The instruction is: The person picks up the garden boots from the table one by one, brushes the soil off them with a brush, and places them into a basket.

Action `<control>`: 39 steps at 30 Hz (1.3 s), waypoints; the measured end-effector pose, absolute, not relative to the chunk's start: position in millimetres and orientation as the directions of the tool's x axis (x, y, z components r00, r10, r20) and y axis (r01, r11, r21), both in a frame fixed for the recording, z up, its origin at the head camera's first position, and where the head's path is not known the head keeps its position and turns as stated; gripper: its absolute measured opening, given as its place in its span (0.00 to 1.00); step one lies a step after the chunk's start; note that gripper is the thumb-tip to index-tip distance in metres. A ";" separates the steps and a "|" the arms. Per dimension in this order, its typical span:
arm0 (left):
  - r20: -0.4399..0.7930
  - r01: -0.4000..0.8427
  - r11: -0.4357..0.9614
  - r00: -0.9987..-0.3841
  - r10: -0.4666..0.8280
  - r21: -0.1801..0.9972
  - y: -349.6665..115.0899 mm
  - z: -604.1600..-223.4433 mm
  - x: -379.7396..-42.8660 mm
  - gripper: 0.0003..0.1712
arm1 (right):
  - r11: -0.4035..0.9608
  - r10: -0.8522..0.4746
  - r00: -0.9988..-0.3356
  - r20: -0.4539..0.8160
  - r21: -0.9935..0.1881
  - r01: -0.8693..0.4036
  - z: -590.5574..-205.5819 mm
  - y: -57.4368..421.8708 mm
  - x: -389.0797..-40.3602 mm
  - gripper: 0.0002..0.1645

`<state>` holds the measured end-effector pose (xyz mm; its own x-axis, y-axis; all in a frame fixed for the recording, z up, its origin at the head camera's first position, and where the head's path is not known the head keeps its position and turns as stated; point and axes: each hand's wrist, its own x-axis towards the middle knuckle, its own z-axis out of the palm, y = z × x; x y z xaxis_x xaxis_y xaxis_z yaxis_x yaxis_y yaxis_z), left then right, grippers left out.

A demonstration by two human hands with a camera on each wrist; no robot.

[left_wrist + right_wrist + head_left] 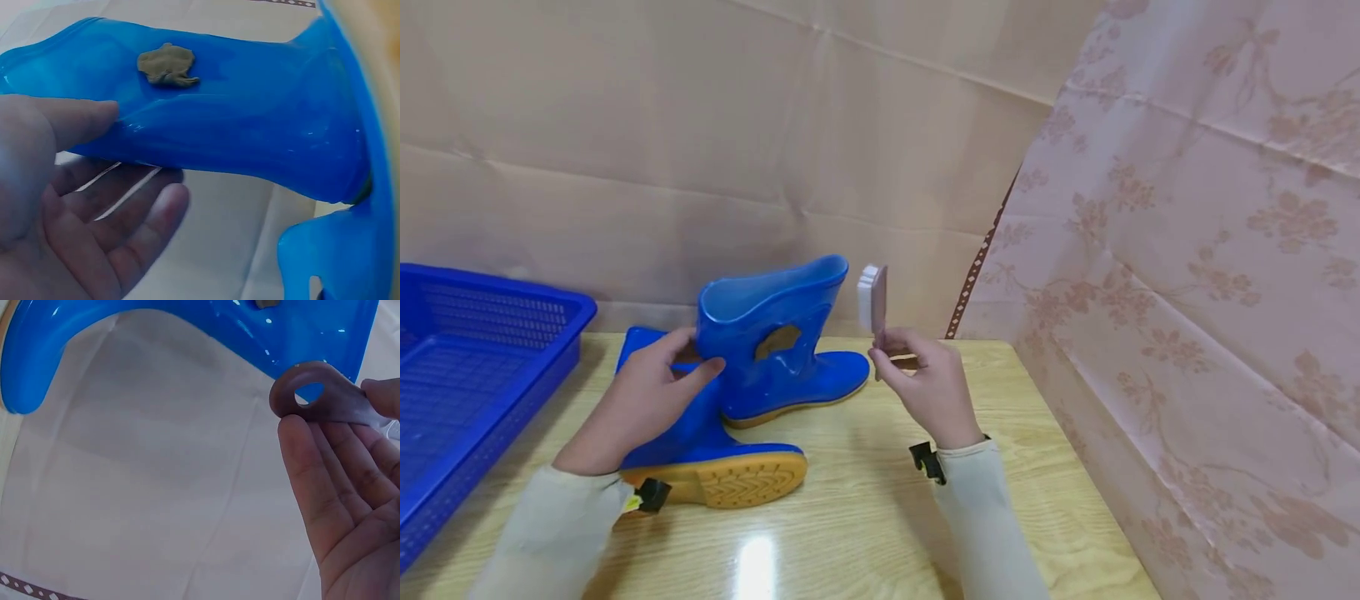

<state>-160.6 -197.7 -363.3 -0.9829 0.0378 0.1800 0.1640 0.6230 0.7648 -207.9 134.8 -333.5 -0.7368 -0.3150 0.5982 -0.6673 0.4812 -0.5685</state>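
A blue rubber boot [741, 367] stands upright on the table, toe to the right, with a brownish, clay-like lump [779, 342] stuck to its shaft. My left hand [651, 392] holds the shaft at its back edge, thumb on the near side and fingers behind. Between thumb and fingers, my right hand [934, 387] pinches the handle of a small brush [872, 302]. Its white bristles face the boot, a short gap away. In the right wrist view, the handle [344, 403] ends in a rounded loop with a hole. A second blue boot [681, 437] lies on its side in front, partly hidden by my left hand.
A blue plastic basket [561, 358] with mesh walls stands at the left. The yellow sole [752, 479] of the lying boot faces me. Beige cloth [737, 192] hangs behind the wooden table [850, 517], and flowered cloth [1150, 333] borders its right side.
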 end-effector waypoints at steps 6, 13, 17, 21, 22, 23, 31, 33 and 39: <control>0.289 0.234 0.586 -0.957 -0.002 0.776 -200.3 -359.5 -158.8 0.28 | 0.523 -0.417 -0.671 0.614 -0.442 -0.729 -335.8 134.9 -208.5 0.11; 0.304 0.211 0.570 -0.950 -0.072 0.794 -198.8 -360.6 -154.2 0.29 | 0.565 -0.479 -0.662 0.576 -0.375 -0.735 -342.1 130.4 -207.1 0.10; 0.333 0.209 0.599 -0.937 -0.103 0.773 -199.4 -358.6 -150.0 0.26 | 0.543 -0.493 -0.643 0.587 -0.371 -0.754 -344.9 127.4 -209.0 0.07; 0.333 0.212 0.599 -0.938 -0.096 0.772 -198.0 -356.3 -150.2 0.25 | 0.528 -0.501 -0.636 0.587 -0.375 -0.762 -347.7 124.7 -210.6 0.07; 0.332 0.213 0.597 -0.939 -0.094 0.773 -197.6 -355.7 -150.4 0.25 | 0.524 -0.503 -0.634 0.588 -0.376 -0.764 -348.2 123.9 -210.7 0.07; 0.332 0.215 0.595 -0.939 -0.092 0.775 -197.1 -355.0 -150.4 0.25 | 0.519 -0.504 -0.631 0.590 -0.377 -0.767 -348.5 123.0 -210.8 0.08; 0.346 0.251 0.587 -0.937 -0.053 0.770 -193.8 -355.3 -153.3 0.25 | 0.490 -0.538 -0.579 0.613 -0.332 -0.806 -352.5 114.2 -210.8 0.11; 0.328 0.269 0.552 -0.944 -0.009 0.789 -193.1 -357.0 -154.0 0.27 | 0.497 -0.541 -0.573 0.616 -0.315 -0.808 -353.9 111.9 -210.5 0.13; 0.265 0.309 0.355 -0.950 0.167 0.883 -191.1 -365.5 -156.6 0.31 | 0.563 -0.509 -0.628 0.589 -0.324 -0.760 -357.2 109.6 -210.5 0.14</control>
